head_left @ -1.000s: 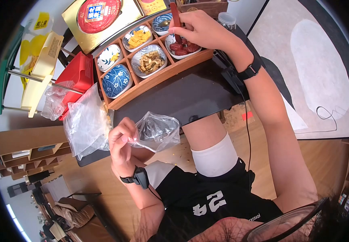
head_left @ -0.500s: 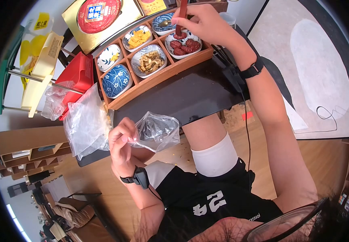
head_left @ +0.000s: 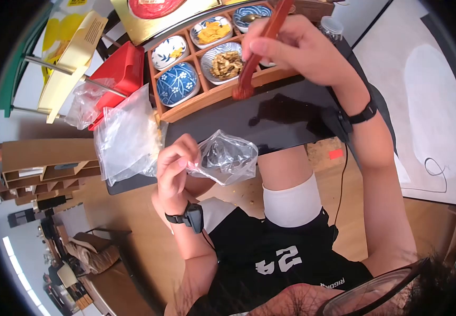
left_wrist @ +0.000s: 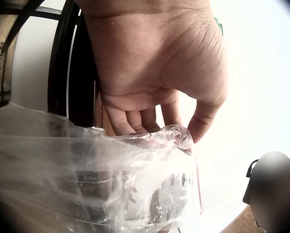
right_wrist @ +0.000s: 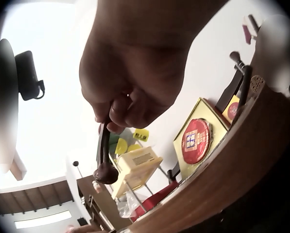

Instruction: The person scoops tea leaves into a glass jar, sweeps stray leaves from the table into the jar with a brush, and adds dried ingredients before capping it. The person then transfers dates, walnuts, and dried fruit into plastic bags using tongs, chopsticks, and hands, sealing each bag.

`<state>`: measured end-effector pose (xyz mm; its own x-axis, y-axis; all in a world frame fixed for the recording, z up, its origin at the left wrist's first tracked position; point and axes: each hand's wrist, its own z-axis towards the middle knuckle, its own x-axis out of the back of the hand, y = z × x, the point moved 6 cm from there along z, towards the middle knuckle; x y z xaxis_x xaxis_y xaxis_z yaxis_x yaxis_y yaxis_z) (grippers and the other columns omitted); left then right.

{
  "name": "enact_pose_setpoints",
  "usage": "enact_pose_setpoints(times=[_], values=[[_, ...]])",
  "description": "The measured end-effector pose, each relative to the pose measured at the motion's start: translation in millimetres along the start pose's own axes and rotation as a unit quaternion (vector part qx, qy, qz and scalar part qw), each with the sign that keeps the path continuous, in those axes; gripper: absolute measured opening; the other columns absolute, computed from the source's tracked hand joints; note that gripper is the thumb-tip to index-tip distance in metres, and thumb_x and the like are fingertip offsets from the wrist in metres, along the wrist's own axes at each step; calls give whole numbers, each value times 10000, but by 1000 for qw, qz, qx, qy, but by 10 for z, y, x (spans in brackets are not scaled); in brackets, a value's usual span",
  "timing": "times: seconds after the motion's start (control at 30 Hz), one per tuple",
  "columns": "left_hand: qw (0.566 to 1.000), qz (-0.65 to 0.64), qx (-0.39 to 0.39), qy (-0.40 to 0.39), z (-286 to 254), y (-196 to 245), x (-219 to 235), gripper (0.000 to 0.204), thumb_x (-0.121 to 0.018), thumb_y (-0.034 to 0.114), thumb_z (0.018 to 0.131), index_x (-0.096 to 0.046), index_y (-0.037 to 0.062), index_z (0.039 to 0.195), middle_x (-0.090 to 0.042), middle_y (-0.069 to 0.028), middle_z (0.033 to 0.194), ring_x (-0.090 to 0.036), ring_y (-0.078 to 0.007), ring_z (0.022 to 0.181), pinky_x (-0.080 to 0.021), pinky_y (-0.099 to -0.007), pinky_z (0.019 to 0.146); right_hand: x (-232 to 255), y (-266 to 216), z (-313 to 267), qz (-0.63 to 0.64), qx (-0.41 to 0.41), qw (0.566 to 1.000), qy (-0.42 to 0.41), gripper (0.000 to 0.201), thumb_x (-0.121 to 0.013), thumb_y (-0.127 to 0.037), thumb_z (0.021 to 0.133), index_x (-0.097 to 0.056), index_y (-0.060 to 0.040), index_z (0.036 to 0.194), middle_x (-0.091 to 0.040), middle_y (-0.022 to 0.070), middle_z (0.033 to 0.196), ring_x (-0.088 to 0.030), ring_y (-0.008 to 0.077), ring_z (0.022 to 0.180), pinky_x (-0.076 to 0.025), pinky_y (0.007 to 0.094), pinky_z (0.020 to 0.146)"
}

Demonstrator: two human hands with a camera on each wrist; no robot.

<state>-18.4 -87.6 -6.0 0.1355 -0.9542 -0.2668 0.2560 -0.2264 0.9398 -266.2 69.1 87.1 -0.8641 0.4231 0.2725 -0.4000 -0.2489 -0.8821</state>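
My right hand (head_left: pixel 304 50) grips a pair of reddish-brown wooden tongs (head_left: pixel 267 39) that slant down over the front edge of the divided wooden tray (head_left: pixel 201 100). Between the tips of the tongs is a red date (right_wrist: pixel 106 173), which hangs in the air in the right wrist view. Lower down, my left hand (head_left: pixel 175 163) pinches the rim of a clear plastic bag (head_left: pixel 230 158) between thumb and fingers. The bag's mouth gapes toward the tray. Behind my right hand, the dish of dates is mostly hidden in the head view.
In the tray sit a dish of walnuts (head_left: pixel 225 66), a dish of yellow flakes (head_left: pixel 210 31) and blue patterned dishes (head_left: pixel 178 84). More plastic bags (head_left: pixel 130 139) lie left of it, near a red bin (head_left: pixel 125 73). A lidded jar (head_left: pixel 332 26) stands at the right.
The tongs have lifted a date out of its dish and swung toward me, past the tray's front edge. My left hand keeps its hold on the bag. The head view has shifted.
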Motion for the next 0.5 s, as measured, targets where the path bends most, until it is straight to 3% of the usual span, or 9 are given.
enact_pose_setpoints(times=[0.03, 0.07, 0.17, 0.23, 0.3, 0.4, 0.5], values=[[1000, 2, 0, 4, 3, -1, 9, 277, -591, 217, 950, -575, -3, 782, -496, -106, 826, -479, -190, 744, -392, -310, 696, -99, -46, -35, 38, 8, 999, -8, 252, -681, -265, 1016, -743, -21, 1033, -723, 38, 863, -627, 113, 737, -486, 302, 650], [1000, 5, 0, 4, 12, -4, 11, 278, -594, 216, 947, -577, -4, 778, -499, -107, 830, -481, -193, 745, -394, -313, 699, -184, -60, -64, 42, 14, 998, -49, 239, -679, -260, 1022, -754, -37, 1065, -722, -6, 936, -610, 68, 802, -491, 274, 689], [1000, 10, 1, 9, 6, -14, 20, 288, -600, 218, 945, -574, -7, 767, -508, -112, 837, -485, -204, 757, -398, -324, 712, -503, -15, -78, 73, 18, 991, -111, 243, -665, -229, 1025, -759, -16, 1097, -740, 54, 953, -640, 100, 814, -513, 260, 772], [1000, 15, -1, 11, 18, -12, 13, 290, -599, 223, 949, -574, -5, 770, -508, -111, 837, -486, -206, 770, -398, -324, 723, -678, 21, -139, 95, -12, 980, -172, 260, -663, -223, 1024, -758, 2, 1113, -760, 83, 988, -681, 153, 872, -526, 291, 832], [1000, 17, -4, 10, 28, -10, 9, 291, -599, 224, 951, -575, -3, 771, -507, -110, 838, -486, -207, 775, -398, -325, 727, -743, 65, -180, 39, -68, 969, -235, 289, -651, -251, 1032, -754, 1, 1129, -763, 83, 1005, -688, 167, 889, -527, 301, 855], [1000, 13, -8, 13, 22, -10, 15, 291, -600, 227, 954, -576, 1, 772, -508, -108, 839, -487, -206, 779, -398, -324, 730, -733, 201, -155, 124, -61, 971, -195, 248, -677, -209, 1014, -738, -19, 1161, -746, 50, 1060, -664, 104, 883, -522, 260, 790], [1000, 5, -8, 15, 8, -13, 22, 292, -603, 230, 955, -578, 3, 773, -509, -106, 840, -487, -202, 777, -398, -318, 727, -460, 99, -51, 61, -76, 988, -118, 282, -606, -268, 1058, -735, -38, 1161, -732, 24, 1022, -627, 65, 872, -476, 221, 738]])
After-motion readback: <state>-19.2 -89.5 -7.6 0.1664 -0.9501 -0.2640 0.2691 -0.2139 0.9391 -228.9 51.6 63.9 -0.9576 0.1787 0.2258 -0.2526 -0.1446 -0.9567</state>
